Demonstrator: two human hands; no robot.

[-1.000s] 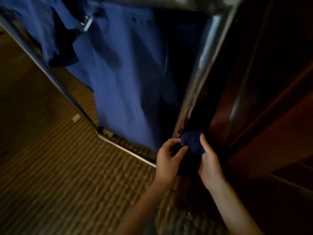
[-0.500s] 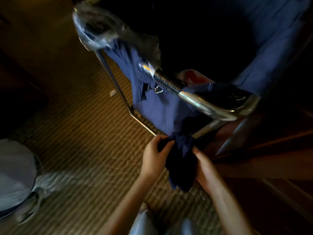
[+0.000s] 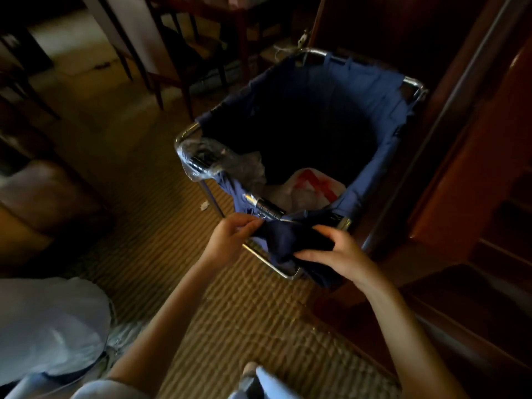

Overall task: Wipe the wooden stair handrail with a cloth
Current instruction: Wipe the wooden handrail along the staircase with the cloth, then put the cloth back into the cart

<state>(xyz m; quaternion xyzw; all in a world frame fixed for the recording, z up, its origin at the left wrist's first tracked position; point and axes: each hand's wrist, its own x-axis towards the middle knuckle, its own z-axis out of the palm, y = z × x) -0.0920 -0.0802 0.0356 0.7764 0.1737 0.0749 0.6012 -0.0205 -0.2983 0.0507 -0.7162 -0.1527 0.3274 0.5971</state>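
No text can be read; the bag's (image 3: 312,187) red marks are illegible.

Two hands, a left hand (image 3: 230,240) and a right hand (image 3: 342,254). One dark blue cloth (image 3: 290,243) between them. One metal-framed cart (image 3: 414,82) with one blue fabric bag (image 3: 371,93). One white plastic bag with red print (image 3: 311,191) inside it. One clear plastic wrap (image 3: 207,156) on the frame's corner. One pale bag (image 3: 49,326) at lower left.
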